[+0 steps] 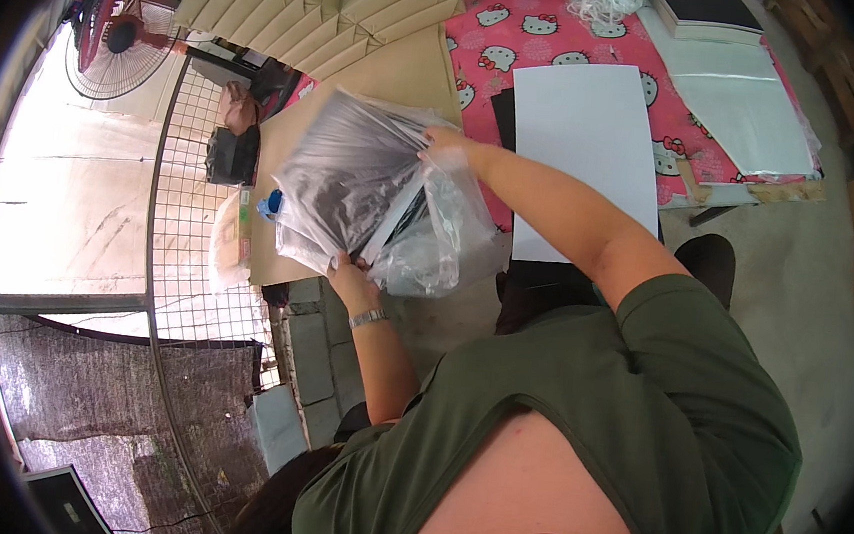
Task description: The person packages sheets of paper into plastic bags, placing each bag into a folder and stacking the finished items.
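A clear plastic bag (450, 231) lies over a dark flat stack (339, 175), its film wrinkled and stretched across the top. A pale edge shows at the bag's open side; what the stack is made of cannot be told through the film. My left hand (354, 279) is closed on the near edge of the bag, fingers partly under the plastic. At the far right corner, my right hand (447, 146) pinches the film. Both rest above a brown paper sheet (292, 131) on the table.
Right of the bag, a large white sheet (586, 159) lies over something black on the pink cartoon-cat tablecloth (499, 57). Folded brown paper pieces (297, 1) overlap at the back. Clear plastic sleeves (741, 101) and a black-topped stack (708, 10) sit far right. A fan (119, 37) stands left.
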Tool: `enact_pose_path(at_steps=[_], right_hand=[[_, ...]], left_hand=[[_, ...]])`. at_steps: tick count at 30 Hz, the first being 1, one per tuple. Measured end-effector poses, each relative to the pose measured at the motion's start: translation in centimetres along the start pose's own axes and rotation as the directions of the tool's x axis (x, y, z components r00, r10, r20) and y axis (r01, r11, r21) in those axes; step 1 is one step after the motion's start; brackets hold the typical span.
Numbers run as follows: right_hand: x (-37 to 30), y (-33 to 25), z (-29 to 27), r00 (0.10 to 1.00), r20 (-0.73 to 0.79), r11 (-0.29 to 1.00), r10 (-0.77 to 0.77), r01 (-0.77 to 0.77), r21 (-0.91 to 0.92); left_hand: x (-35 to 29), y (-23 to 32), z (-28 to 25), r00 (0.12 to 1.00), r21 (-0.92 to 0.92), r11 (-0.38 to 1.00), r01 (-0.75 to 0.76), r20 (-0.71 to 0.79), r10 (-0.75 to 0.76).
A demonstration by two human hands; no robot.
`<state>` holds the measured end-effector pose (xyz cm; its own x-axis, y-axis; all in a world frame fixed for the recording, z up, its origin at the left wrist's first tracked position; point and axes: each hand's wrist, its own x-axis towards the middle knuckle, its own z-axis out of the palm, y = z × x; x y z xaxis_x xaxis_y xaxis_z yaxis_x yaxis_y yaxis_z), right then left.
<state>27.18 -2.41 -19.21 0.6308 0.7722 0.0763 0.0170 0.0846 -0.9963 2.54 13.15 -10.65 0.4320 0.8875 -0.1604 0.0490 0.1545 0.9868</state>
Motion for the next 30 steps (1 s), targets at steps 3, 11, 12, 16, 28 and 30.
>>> enact_pose_path(at_steps=[3,11,12,16,28,30], right_hand=[[-2.1,-0.9,5.2,0.957,-0.079,0.932,0.280,-0.251,0.263],[-12.4,-15.4,2.7,0.922,0.370,0.985,-0.117,0.156,-0.078],[-13.3,-16.1,1.4,0.920,0.373,0.985,-0.124,0.159,-0.065],[-18.1,-19.8,-3.8,0.966,0.247,0.996,-0.081,0.085,-0.005],[-23.0,-19.2,-6.9,0.977,-0.214,0.977,-0.004,-0.043,-0.211],[-23.1,-19.0,-6.5,0.966,-0.233,0.894,-0.112,-0.005,-0.448]], left_hand=[[-2.4,-0.3,-3.6,0.948,0.139,0.984,-0.111,-0.281,0.147],[-12.7,7.0,6.3,0.629,-0.236,0.969,-0.071,0.744,0.227],[-13.9,7.5,7.8,0.535,-0.320,0.940,0.115,0.817,0.213],[-16.0,7.6,11.8,0.381,-0.345,0.888,0.302,0.898,0.220],[-16.7,5.7,14.0,0.436,-0.097,0.970,0.224,0.900,-0.011],[-17.2,5.3,13.9,0.453,-0.067,0.996,0.060,0.891,0.033]])
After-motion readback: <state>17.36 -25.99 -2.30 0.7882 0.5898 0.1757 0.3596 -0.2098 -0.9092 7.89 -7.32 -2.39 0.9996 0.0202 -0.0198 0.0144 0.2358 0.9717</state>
